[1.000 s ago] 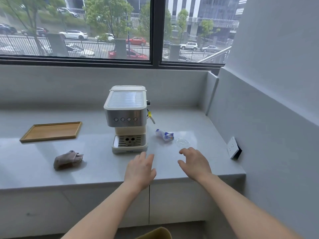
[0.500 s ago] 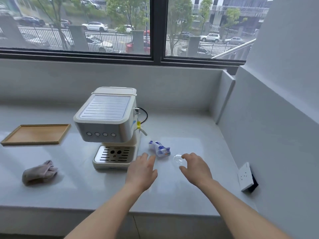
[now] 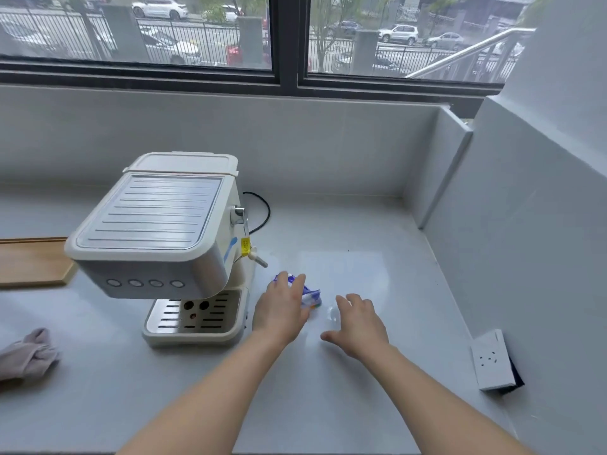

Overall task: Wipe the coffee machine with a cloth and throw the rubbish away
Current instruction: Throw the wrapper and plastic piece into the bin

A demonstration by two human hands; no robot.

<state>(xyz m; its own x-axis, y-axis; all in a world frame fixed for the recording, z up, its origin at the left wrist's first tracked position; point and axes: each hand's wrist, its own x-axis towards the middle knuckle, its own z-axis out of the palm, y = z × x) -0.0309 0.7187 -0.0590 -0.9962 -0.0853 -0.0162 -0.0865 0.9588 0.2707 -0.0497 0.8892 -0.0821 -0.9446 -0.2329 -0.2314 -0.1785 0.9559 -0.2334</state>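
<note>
A cream and silver coffee machine stands on the grey counter. To its right lies a crumpled blue and white wrapper; my left hand rests over its left part, fingers spread, not closed round it. A small clear plastic lid lies just right of the wrapper, and my right hand covers its right side with fingers apart. A bunched grey cloth lies at the counter's left edge, away from both hands.
A wooden tray lies left of the machine. A black power cord loops behind it, and its steam wand sticks out to the right. A white wall socket juts from the right wall. A window spans the back.
Both hands have moved forward across the counter; the left now lies on the wrapper and the right reaches the clear lid. The view has come closer to the machine.
</note>
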